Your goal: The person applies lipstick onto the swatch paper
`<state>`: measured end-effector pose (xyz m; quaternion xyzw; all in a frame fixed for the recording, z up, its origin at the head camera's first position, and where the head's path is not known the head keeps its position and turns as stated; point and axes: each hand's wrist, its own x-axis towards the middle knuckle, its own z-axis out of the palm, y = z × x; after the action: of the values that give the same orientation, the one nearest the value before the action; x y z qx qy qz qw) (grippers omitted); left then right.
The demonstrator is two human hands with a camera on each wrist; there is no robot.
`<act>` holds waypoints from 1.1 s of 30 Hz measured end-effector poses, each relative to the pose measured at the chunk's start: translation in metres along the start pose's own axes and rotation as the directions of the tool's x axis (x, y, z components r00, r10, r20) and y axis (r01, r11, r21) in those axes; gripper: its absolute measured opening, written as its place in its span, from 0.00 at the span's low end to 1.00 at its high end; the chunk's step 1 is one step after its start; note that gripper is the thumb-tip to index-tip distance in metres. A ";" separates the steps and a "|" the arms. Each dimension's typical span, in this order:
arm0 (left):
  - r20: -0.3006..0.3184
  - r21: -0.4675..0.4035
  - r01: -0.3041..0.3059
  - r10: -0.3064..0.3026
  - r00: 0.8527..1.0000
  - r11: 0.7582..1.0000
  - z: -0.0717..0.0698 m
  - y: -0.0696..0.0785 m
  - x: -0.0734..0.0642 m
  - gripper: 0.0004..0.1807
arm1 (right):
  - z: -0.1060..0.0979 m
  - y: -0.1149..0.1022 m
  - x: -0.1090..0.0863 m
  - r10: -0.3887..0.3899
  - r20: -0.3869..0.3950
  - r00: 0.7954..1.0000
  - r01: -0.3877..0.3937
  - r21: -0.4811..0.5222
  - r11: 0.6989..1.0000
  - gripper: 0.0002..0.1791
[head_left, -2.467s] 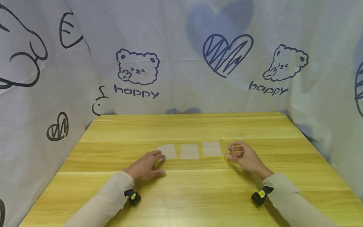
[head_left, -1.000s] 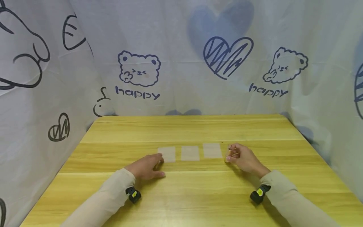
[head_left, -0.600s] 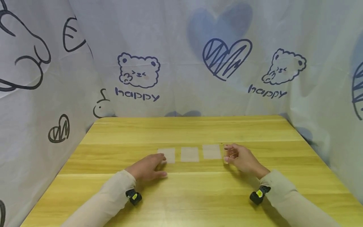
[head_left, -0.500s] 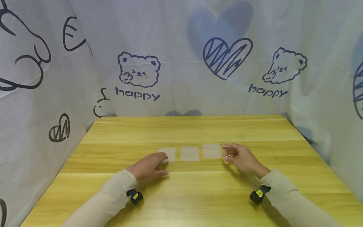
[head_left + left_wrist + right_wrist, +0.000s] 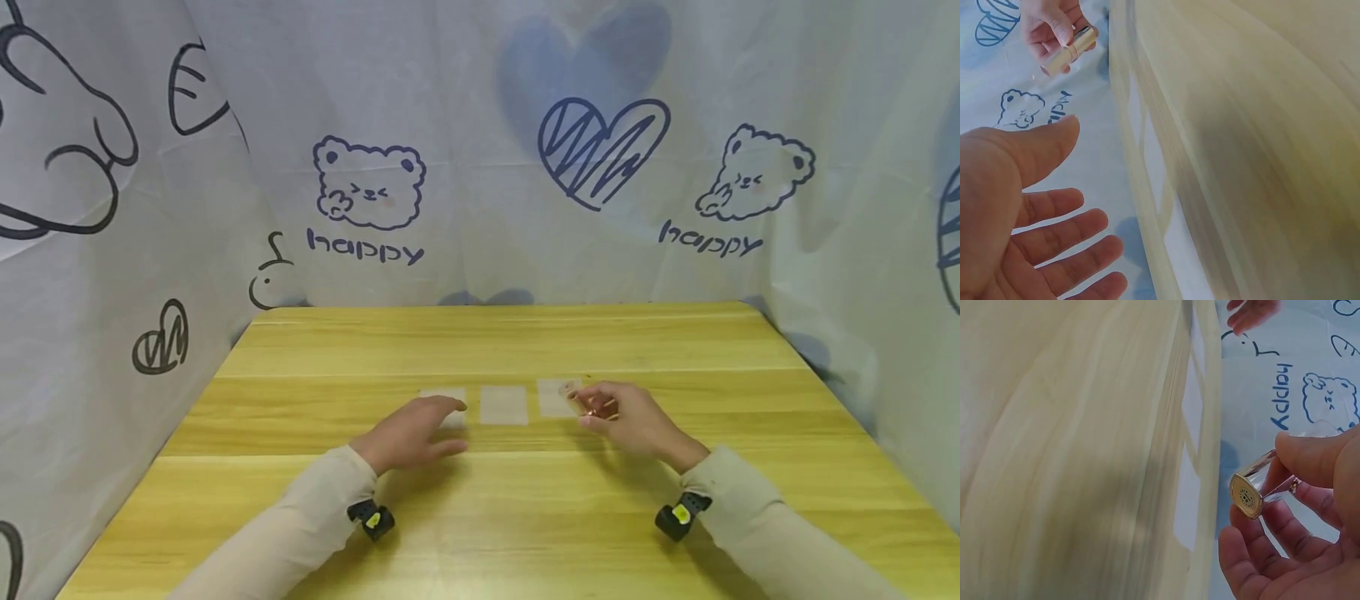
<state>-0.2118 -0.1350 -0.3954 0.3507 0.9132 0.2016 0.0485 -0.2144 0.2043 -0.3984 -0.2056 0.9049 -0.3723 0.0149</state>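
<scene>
In the head view my right hand (image 5: 633, 421) pinches a lipstick tube (image 5: 1247, 497) between thumb and fingers. The tube has a shiny gold base with a round embossed mark and a clear section, partly covered by the fingers. From the left wrist view the tube (image 5: 1066, 55) appears tilted, raised off the tabletop. It overlaps the right white square (image 5: 553, 400) in the head view. My left hand (image 5: 408, 432) holds nothing, its fingers spread and relaxed, and covers part of the left white square (image 5: 442, 393).
A middle white square (image 5: 503, 405) lies between the other two, all in a row on the wooden table (image 5: 495, 517). White curtains (image 5: 465, 108) with bear and heart drawings stand behind the table and along both sides. Each wrist wears a black strapped device.
The right hand has shifted left with the lipstick tube, from beside the right square to over its edge. My left hand has moved right and slightly forward, further over the left square.
</scene>
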 end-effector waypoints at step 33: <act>-0.039 0.003 -0.034 0.034 0.999 0.999 0.001 0.030 0.024 0.27 | 0.024 -0.031 0.008 -0.141 0.083 0.987 0.145 -0.044 0.988 0.10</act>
<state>-0.2104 -0.0988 -0.3826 0.3625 0.9080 0.2082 0.0271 -0.2065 0.1653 -0.3935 -0.2848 0.8956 -0.3412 0.0190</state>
